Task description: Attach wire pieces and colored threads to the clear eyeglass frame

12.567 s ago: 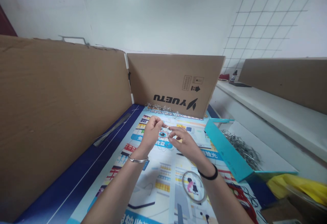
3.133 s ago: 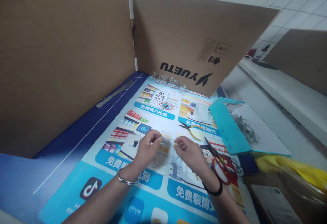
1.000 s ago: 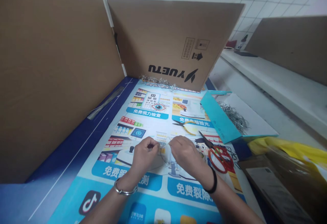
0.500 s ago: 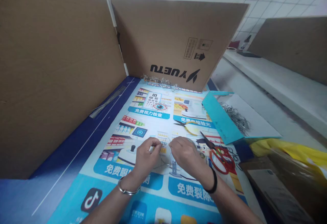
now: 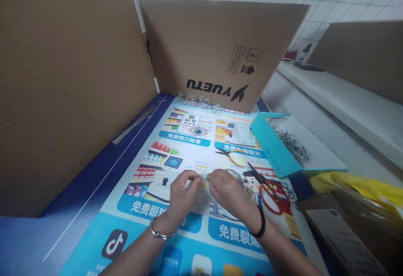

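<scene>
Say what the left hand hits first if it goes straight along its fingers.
Most likely the right hand, fingers first, just across a narrow gap from the left hand. Exact depth is unclear, and anything fine between them is too small to tell.

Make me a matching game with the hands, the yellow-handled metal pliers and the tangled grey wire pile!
Column one:
1. Left hand
2. Right hand
3. Yellow-handled metal pliers
4. Tangled grey wire pile

Column two:
A. Inside the open turquoise box
B. Black band around its wrist
C. On the colourful printed sheet
D. Shiny silver bangle around its wrist

Pairs: 1-D, 2-B, 3-C, 4-A
</scene>
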{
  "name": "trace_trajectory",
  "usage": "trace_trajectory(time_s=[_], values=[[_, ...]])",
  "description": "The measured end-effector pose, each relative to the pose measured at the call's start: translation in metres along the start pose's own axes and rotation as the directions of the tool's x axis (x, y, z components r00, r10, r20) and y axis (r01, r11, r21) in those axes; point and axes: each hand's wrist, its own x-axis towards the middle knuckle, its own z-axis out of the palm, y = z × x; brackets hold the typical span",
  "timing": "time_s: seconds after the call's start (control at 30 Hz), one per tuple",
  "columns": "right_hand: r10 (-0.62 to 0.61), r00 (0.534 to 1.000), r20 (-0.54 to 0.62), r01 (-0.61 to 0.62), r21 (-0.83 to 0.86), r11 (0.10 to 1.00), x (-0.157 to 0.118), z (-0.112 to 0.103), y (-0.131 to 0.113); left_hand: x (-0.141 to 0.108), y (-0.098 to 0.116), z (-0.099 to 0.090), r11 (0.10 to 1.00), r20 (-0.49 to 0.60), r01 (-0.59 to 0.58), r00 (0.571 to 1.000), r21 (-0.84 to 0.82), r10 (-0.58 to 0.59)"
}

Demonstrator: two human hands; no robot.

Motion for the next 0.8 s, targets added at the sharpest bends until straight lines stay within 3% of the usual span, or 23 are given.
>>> trace_trajectory(time_s=[0.3,0.57,0.8], values=[[-0.013,0.999,-0.048,0.015,0.052,0.999,0.0010,0.0027,-0.0012,-0.0023,-0.0033,0.0027,1.000,-0.025,0.001,1.000,-0.014,-0.002],[-0.054,0.997,-0.062,0.058,0.063,0.996,-0.0002,0.0047,-0.0024,-0.0019,-0.0039,0.0024,0.998,0.028,0.037,0.999,-0.046,-0.036],[-0.044,0.996,-0.073,0.050,0.074,0.996,-0.0010,0.0080,-0.0012,-0.0044,-0.0073,0.0035,1.000,0.045,-0.006,0.999,-0.002,0.006]])
